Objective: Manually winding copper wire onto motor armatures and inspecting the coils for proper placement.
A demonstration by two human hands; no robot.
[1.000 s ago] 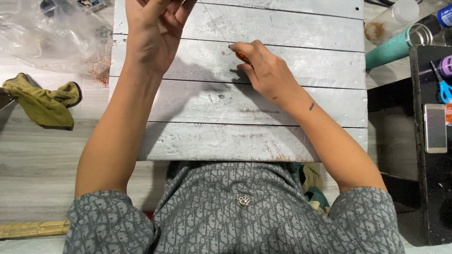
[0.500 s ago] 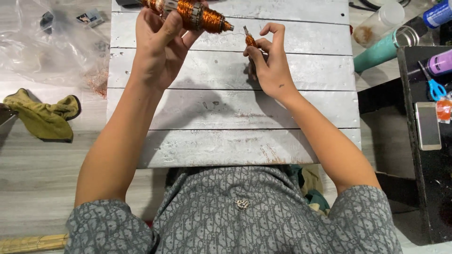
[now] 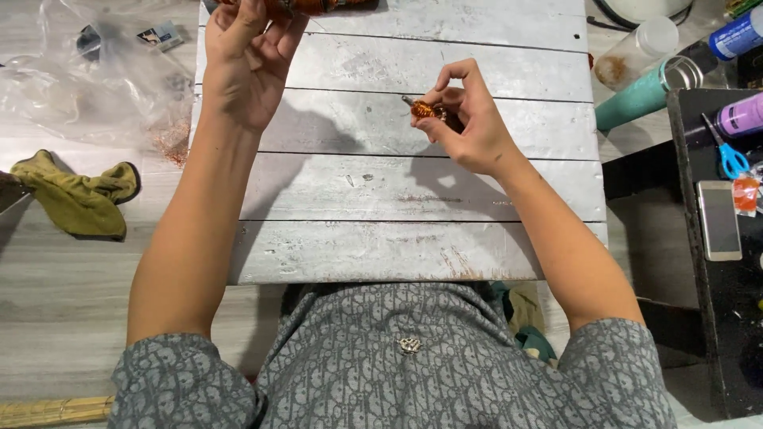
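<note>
My left hand (image 3: 250, 59) is raised at the far edge of a white plank board (image 3: 413, 191) and grips a long object covered in orange glitter (image 3: 318, 6), mostly cut off by the top of the view. My right hand (image 3: 469, 123) hovers over the board's middle right, its fingers pinched on a small brush with an orange glittery tip (image 3: 425, 110). The two hands are apart, with the brush tip pointing left toward the left hand.
A clear plastic bag (image 3: 87, 75) with spilled orange glitter and an olive cloth (image 3: 75, 195) lie at the left. At the right are a teal tumbler (image 3: 644, 95), a clear jar (image 3: 636, 52), blue scissors (image 3: 727, 155) and a phone (image 3: 718, 220) on a black surface.
The right hand lifted off the board with the small brush and now holds it lower and nearer. The left hand raised the glittery object, which has slid mostly out of view at the top.
</note>
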